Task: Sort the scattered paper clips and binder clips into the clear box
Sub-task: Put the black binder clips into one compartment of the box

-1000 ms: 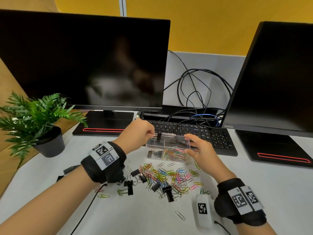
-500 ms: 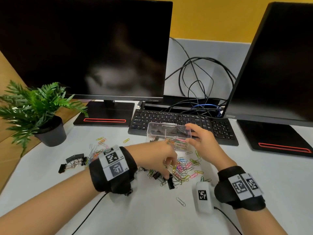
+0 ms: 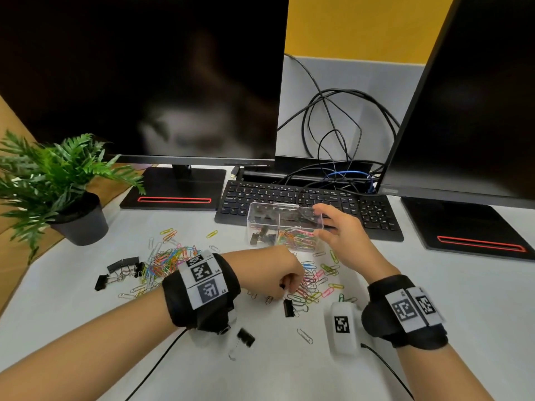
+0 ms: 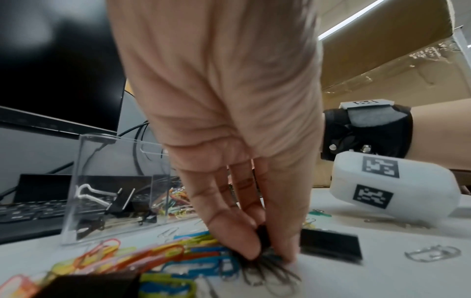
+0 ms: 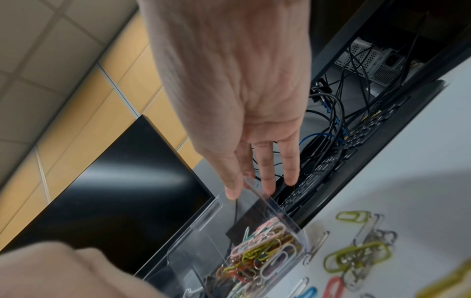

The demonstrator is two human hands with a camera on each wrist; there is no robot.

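The clear box [image 3: 254,218] stands in front of the keyboard. Its left compartment holds black binder clips, its right one coloured paper clips [image 5: 265,248]. My right hand [image 3: 325,224] holds the box's right end, fingers [image 5: 266,179] on the far rim and thumb on the near side. My left hand [image 3: 285,286] is down on the table in a pile of coloured paper clips [image 3: 318,282]. Its fingertips [image 4: 244,248] pinch a black binder clip [image 4: 264,234]. Another binder clip [image 4: 331,246] lies just to the right.
A second heap of paper clips [image 3: 170,257] and several binder clips [image 3: 121,270] lie at the left; one binder clip [image 3: 246,337] sits under my left wrist. A keyboard [image 3: 376,212], two monitors, tangled cables and a potted plant [image 3: 78,221] ring the work area.
My left hand came away from above the box, dropped towards me onto the paper clip pile and closed on a binder clip. The right hand stayed on the box.
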